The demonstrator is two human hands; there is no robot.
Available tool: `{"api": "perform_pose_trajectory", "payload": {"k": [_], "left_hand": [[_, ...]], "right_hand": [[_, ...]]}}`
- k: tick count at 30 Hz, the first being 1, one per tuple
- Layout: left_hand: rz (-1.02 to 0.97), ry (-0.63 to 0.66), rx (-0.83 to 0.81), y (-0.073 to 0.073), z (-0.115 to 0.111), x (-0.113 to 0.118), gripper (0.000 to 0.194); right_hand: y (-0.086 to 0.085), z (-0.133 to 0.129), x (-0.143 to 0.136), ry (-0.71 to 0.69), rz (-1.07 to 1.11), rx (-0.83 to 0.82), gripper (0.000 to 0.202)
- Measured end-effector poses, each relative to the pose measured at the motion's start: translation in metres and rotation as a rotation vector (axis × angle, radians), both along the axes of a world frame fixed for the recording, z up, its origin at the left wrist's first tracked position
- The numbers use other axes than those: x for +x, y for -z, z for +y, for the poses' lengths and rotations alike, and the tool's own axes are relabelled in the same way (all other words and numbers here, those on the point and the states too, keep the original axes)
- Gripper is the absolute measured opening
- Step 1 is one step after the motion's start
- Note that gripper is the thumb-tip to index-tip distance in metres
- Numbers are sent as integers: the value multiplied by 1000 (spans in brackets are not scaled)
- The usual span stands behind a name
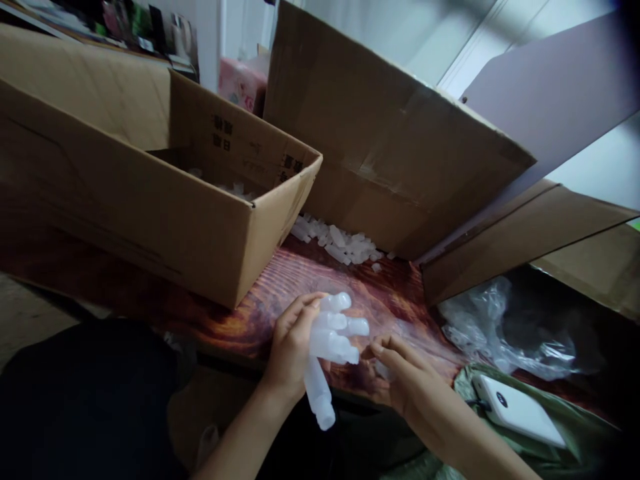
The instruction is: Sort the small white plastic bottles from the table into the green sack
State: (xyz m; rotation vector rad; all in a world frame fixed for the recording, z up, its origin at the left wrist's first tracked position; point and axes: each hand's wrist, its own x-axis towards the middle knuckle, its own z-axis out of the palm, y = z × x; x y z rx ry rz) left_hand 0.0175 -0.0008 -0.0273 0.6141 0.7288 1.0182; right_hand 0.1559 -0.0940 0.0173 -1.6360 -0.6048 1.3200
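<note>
My left hand is closed around a bunch of small translucent white plastic bottles, held over the table's front edge. Most of their necks point right, towards my other hand; one bottle hangs lower, its open mouth tilted down. Just right of the necks is my right hand, thumb and fingers drawn together. A whitish translucent bit shows under its fingers; I cannot make out what it is. Against the cardboard at the back of the table lies a pile of small white plastic pieces.
On the left stands an open cardboard box with whitish pieces inside. A tall cardboard panel rises behind the wood-patterned table. To the right, a clear plastic bag lies by another carton. A white power bank rests on green cloth.
</note>
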Motion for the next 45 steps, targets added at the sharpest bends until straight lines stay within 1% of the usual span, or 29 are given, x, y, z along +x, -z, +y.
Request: {"api": "perform_pose_trajectory", "payload": {"k": [2,3,4,6,8,9,12,13,16,18,22,25,27,29,30,32,34,39,42,45], "left_hand": [[-16,-4,-74,-3,1,-1,28],[-27,-9,-97,-4,1,-1,29],[-39,-24,-109,-4,2,-1,28],[-60,-73,-106,-5,2,0,24],[-76,-128,-89,-4,3,2,20],[-81,-148,-86,-4,3,2,19],[-66,-174,-76,-2,3,5,20],[-51,-179,-68,-2,3,5,20],[-28,-167,-50,1,2,6,21],[-38,-152,-58,2,2,6,22],[-55,-149,-89,1,2,6,22],[-71,-125,-89,2,2,6,24],[-56,-131,-61,4,2,7,24],[-44,-137,-37,6,1,7,24],[-42,-133,-31,6,1,6,24],[-42,-116,-33,7,1,6,25],[-37,-101,-35,6,1,5,25],[-58,-93,-12,5,1,5,22],[-79,-91,-35,6,1,5,21],[-92,-78,-60,7,1,5,21]], "right_hand": [[2,-1,-1,-35,56,4,32],[2,-1,-1,-71,16,22,31],[1,-1,-1,-118,-82,55,30],[-3,-2,-2,-219,-405,149,29],[-10,-2,-5,-302,-743,276,28],[-14,-1,-7,-338,-871,342,26],[-23,2,-13,-451,-1113,518,26],[-24,4,-15,-467,-1176,557,27],[-23,7,-19,-454,-1320,625,25],[-21,8,-20,-481,-1358,656,24],[-23,6,-16,-653,-1374,708,27],[-25,4,-12,-744,-1406,692,27],[-26,5,-9,-731,-1443,662,23],[-26,6,-7,-698,-1490,596,11],[-26,7,-6,-693,-1513,553,8],[-28,8,-6,-706,-1532,471,14],[-31,7,-9,-720,-1514,444,10],[-35,4,-14,-747,-1493,539,19],[-34,1,-11,-850,-1508,565,29],[-34,-1,-6,-932,-1578,608,35]]}}
